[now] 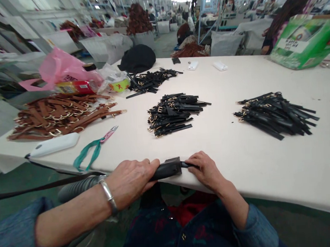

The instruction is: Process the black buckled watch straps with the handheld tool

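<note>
My left hand (129,179) is closed around the handle of a black hand tool (167,168) with a grey hose and a dark cord trailing to the left. It rests at the near edge of the white table (240,160). My right hand (205,169) pinches a small black strap piece (187,164) against the tool's tip. A silver bracelet (108,194) sits on my left wrist. Straight ahead lies a pile of black straps with gold buckles (174,113), and another black pile (276,116) lies to the right.
Brown straps with buckles (58,115) are heaped at the left, near a white device (54,144) and pink snips on a teal cord (95,148). Further back are more black straps (149,80), a pink bag (59,68), a black cap (138,58) and a green box (302,42).
</note>
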Demonstrator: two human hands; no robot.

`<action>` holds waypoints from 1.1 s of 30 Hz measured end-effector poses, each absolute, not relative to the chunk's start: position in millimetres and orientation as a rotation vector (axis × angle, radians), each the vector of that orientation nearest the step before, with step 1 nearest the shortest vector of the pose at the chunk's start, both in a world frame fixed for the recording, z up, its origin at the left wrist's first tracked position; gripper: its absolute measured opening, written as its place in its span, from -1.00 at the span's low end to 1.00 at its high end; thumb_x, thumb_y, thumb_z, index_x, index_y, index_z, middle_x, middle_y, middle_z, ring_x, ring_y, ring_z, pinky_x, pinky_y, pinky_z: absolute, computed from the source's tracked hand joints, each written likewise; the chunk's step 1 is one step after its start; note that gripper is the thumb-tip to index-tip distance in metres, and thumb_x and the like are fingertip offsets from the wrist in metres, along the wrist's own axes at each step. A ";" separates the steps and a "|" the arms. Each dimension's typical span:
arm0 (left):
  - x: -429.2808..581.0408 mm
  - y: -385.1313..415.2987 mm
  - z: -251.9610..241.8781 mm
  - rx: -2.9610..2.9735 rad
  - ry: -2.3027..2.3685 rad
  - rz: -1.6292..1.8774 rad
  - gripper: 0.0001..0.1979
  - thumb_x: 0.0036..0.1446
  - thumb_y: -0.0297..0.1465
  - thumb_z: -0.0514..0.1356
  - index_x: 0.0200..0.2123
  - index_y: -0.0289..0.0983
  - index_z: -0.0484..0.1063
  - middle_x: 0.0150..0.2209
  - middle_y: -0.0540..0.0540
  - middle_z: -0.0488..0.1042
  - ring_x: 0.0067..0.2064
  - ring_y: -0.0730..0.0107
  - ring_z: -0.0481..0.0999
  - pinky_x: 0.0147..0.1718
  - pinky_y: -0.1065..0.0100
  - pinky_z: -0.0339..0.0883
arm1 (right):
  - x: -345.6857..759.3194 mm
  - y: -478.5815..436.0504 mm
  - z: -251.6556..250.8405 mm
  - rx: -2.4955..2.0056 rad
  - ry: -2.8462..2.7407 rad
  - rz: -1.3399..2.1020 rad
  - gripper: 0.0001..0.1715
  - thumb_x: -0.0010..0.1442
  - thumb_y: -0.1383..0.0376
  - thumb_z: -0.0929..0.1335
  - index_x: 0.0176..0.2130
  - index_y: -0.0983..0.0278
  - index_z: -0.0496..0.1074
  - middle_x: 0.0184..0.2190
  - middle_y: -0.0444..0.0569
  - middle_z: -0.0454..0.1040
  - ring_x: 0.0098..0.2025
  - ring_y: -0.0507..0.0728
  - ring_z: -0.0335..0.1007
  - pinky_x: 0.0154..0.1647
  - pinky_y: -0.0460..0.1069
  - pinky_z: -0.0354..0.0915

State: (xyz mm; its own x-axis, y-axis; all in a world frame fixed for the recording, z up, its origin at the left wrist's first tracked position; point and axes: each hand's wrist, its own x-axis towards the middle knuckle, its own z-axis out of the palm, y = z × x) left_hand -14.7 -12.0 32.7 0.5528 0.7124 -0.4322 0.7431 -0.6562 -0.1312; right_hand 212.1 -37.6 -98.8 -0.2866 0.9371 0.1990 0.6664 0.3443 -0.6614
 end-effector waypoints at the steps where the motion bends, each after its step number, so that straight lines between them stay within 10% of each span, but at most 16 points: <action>1: -11.5 -11.1 32.3 2.721 1.254 -0.710 -0.83 0.11 -0.27 -0.03 -0.26 -0.19 0.23 -0.35 -0.09 0.45 -0.42 0.21 0.46 -0.51 0.29 0.21 | 212.9 -36.8 -99.1 -1.401 -2.042 0.637 -0.72 0.06 0.41 0.34 -0.18 0.20 0.43 -0.31 -0.05 0.44 -0.21 0.12 0.23 -0.16 0.04 0.19; 33: -37.8 9.8 38.3 2.651 1.277 -0.679 -0.78 0.13 -0.20 -0.05 -0.26 -0.19 0.23 -0.35 -0.12 0.47 -0.33 0.21 0.47 -0.39 0.28 0.25 | 215.8 -33.4 -107.9 -1.408 -1.922 0.693 -0.80 0.05 0.34 0.36 -0.24 0.19 0.44 -0.37 -0.08 0.46 -0.27 0.10 0.28 -0.21 0.01 0.19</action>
State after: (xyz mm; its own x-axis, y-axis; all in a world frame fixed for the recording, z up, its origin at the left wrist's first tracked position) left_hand -37.8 9.8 38.3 0.5428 0.7125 -0.4446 0.7672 -0.6361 -0.0828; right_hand 215.8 -33.4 -107.9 -0.2132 0.9581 0.1913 0.6153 0.2837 -0.7354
